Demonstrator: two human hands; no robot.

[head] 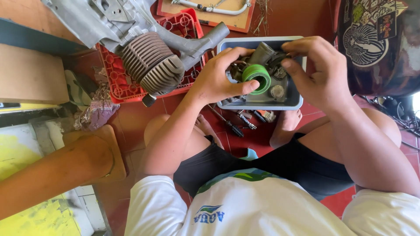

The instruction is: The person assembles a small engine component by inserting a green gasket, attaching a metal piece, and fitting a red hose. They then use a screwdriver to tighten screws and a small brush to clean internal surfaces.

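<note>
Red tiled floor (140,118) under grey tray (294,101). Left hand (216,78) and right hand (317,72), 2 together, grasp green-ringed grey part (258,76); finned engine cylinder (151,63) lies near.

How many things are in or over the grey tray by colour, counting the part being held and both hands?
Green: 1, the green ring on the held part
Dark grey: 1, the carburetor-like part gripped by the left hand and right hand
Light grey: 1, the tray
Hands: 2
Total: 5
</note>
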